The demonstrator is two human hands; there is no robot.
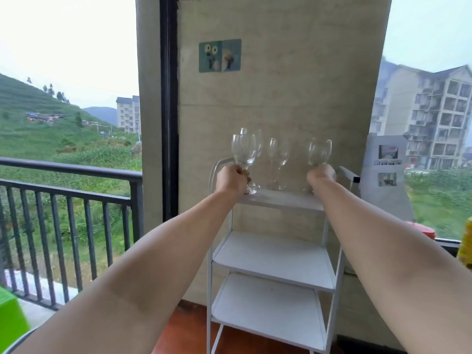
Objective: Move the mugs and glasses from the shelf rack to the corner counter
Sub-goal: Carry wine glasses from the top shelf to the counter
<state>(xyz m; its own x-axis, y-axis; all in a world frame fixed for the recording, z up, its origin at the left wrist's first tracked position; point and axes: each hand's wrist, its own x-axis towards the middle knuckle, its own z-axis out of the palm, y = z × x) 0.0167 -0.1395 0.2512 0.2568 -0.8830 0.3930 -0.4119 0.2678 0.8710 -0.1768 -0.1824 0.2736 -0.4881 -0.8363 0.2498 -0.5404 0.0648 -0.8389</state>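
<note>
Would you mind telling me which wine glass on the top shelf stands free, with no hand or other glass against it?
The middle glass; the left hand and right hand hold the outer ones.

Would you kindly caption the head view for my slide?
Each hand, left and right, grips a wine glass stem on the white rack's top shelf.

Four wine glasses [278, 152] on shelf rack [274, 259] top shelf, railing [69, 175] left

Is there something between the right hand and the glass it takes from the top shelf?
Nothing visible. The right hand is already closed on the stem of the right glass, which stands apart from the middle glass on the white rack.
</note>
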